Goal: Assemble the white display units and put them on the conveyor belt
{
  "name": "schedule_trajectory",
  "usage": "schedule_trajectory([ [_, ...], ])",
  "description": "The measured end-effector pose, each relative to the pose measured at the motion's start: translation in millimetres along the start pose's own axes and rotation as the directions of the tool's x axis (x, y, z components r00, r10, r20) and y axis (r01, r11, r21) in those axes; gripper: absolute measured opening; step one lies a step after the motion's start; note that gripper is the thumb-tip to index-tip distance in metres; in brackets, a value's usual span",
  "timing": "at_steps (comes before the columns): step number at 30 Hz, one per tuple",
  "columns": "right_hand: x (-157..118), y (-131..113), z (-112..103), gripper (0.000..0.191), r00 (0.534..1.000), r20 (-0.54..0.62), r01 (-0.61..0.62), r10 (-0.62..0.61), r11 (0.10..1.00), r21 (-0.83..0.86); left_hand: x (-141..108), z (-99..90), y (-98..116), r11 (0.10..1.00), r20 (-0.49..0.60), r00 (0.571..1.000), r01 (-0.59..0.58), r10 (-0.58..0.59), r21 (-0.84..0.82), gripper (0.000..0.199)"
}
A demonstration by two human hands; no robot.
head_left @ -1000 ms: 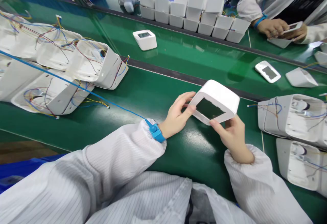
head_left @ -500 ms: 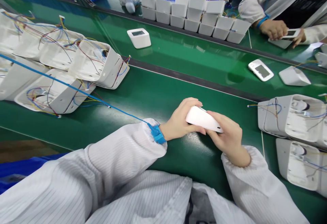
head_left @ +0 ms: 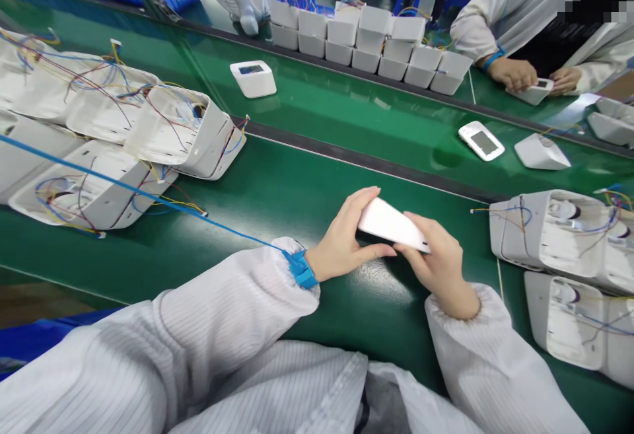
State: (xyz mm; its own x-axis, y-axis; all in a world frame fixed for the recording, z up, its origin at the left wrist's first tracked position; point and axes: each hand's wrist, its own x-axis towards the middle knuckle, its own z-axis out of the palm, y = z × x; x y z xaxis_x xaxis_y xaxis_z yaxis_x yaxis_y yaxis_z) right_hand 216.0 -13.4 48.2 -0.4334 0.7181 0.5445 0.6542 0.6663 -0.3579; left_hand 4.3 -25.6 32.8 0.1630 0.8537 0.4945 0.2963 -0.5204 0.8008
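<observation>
A white plastic housing [head_left: 389, 224] is held between both hands above the green table, its smooth side towards me and a small dark slot at its right end. My left hand [head_left: 347, 232] grips its left end, thumb below and fingers over the top edge. Around the right end close the fingers and thumb of my right hand [head_left: 436, 252]. A blue wrist strap [head_left: 300, 269] with a blue cord is on my left wrist. The housing's far side is hidden.
White shells with loose wires [head_left: 168, 123] pile up at left; more shells [head_left: 559, 222] stand at right. Beyond a dark rail are a white unit [head_left: 253, 79], a screen panel [head_left: 481, 141] and stacked white boxes [head_left: 366, 37]. Opposite, a person's hands [head_left: 515, 74] hold a unit.
The view has shifted slightly. My left fingers have lifted a little and the housing is tilted more steeply. The person opposite has brought the panel and the shell together.
</observation>
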Motion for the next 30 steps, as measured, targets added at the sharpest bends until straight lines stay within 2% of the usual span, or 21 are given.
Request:
schedule_trajectory([
  [2,0,20,-3,0.046,0.984,-0.029,-0.177,0.176,0.983,-0.056,-1,-0.1,0,1.0,0.015,1.0,0.018,-0.019,0.015,0.084],
  [3,0,31,-5,0.049,0.957,-0.035,-0.289,0.287,0.954,-0.082,-1,0.2,0,0.999,0.033,0.999,0.034,-0.035,0.024,0.078],
  [5,-1,53,-7,0.053,0.867,-0.023,-0.498,0.498,0.862,-0.099,-2,1.2,0,0.997,0.078,0.995,0.064,-0.066,0.037,0.063],
  [7,-2,69,-6,0.056,0.774,-0.025,-0.633,0.632,0.773,-0.039,-2,3.0,-1,0.997,0.12,0.99,0.068,-0.072,0.043,0.05],
  [11,7,79,8,0.057,0.65,-0.085,-0.709,0.755,0.643,0.292,-1,6.7,-2,0.998,0.156,0.986,0.057,-0.061,0.033,0.038],
  [13,22,81,18,0.059,0.599,-0.057,-0.697,0.799,0.555,0.454,0,7.7,-2,0.998,0.147,0.987,0.059,-0.062,0.028,0.036],
  [14,33,83,24,0.06,0.597,-0.036,-0.685,0.802,0.532,0.498,0,7.9,-2,0.998,0.141,0.988,0.06,-0.063,0.027,0.035],
  [16,60,90,37,0.059,0.64,-0.009,-0.654,0.768,0.552,0.517,0,7.9,-2,0.998,0.137,0.988,0.064,-0.066,0.025,0.033],
  [19,103,103,58,0.051,0.728,-0.02,-0.597,0.685,0.648,0.474,0,7.3,-1,0.998,0.147,0.987,0.062,-0.064,0.019,0.029],
  [22,130,106,79,0.034,0.797,-0.071,-0.534,0.6,0.755,0.38,0,6.5,0,0.998,0.156,0.986,0.059,-0.06,0.012,0.027],
  [26,129,97,94,0.018,0.884,-0.073,-0.441,0.461,0.876,0.197,-1,5.9,2,0.997,0.177,0.981,0.076,-0.077,0.012,0.026],
  [28,123,98,93,0.02,0.9,-0.058,-0.425,0.433,0.898,0.111,-1,6.2,2,0.997,0.18,0.981,0.076,-0.077,0.013,0.025],
  [30,121,107,88,0.03,0.892,-0.066,-0.447,0.448,0.894,0.027,-1,6.5,2,0.997,0.182,0.981,0.072,-0.073,0.014,0.024],
])
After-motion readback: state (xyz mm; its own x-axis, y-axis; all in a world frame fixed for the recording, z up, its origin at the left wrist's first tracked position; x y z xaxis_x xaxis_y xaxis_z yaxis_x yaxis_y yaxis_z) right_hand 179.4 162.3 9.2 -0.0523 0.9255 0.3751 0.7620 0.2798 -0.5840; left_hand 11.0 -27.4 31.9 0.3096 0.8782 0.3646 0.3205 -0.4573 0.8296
